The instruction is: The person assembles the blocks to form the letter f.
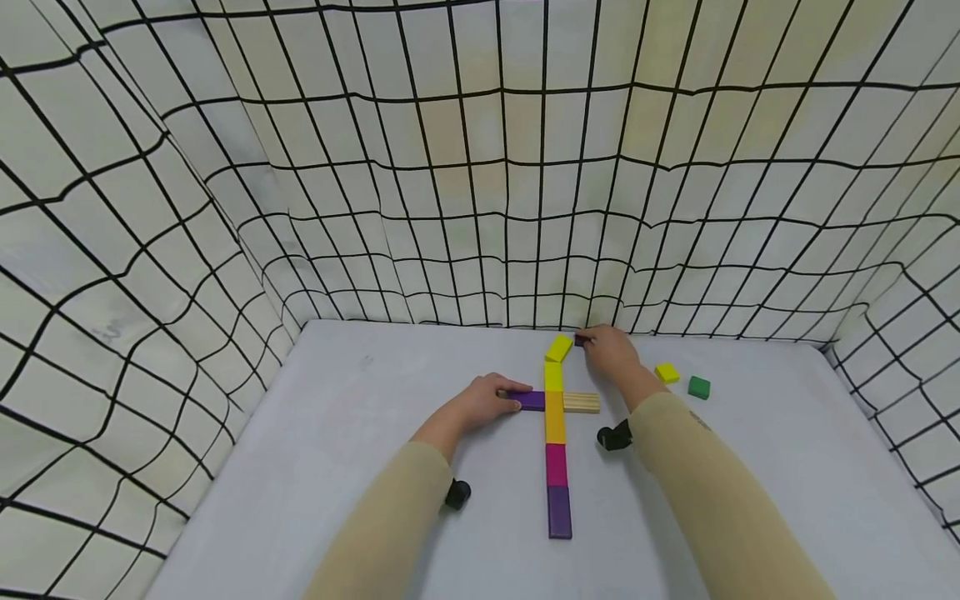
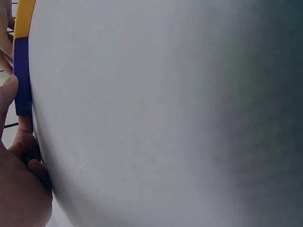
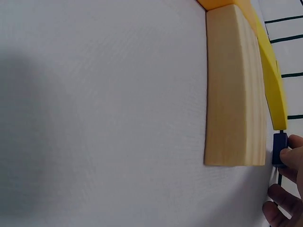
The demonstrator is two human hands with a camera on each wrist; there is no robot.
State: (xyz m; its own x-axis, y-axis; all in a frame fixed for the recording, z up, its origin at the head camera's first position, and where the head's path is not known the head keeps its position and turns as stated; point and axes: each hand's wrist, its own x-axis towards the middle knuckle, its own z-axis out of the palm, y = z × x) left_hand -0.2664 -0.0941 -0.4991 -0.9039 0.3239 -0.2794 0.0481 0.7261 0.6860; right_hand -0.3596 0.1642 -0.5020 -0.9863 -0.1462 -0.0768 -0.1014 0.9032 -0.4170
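My left hand [image 1: 480, 402] pinches a purple block [image 1: 531, 402] between thumb and fingers. The block lies flat, its far end against an orange block [image 1: 554, 421]. A column runs toward me from there: a magenta block [image 1: 556, 465], then another purple block [image 1: 558, 512]. Beyond the orange one lie a yellow block [image 1: 552, 377] and a second yellow block [image 1: 558, 348], angled to the right. Opposite the held purple block sits a grooved natural-wood block [image 3: 227, 94]. With thumb and fingertips my right hand [image 1: 612, 357] pinches a small dark purple block [image 3: 279, 149] just right of the angled yellow one.
To the right of my right hand lie a loose yellow block [image 1: 667, 372] and a green block [image 1: 699, 387]. Black netting [image 1: 502, 162] rises behind the white tabletop [image 1: 360, 467] and along both sides. Each wrist carries a small black camera [image 1: 615, 436].
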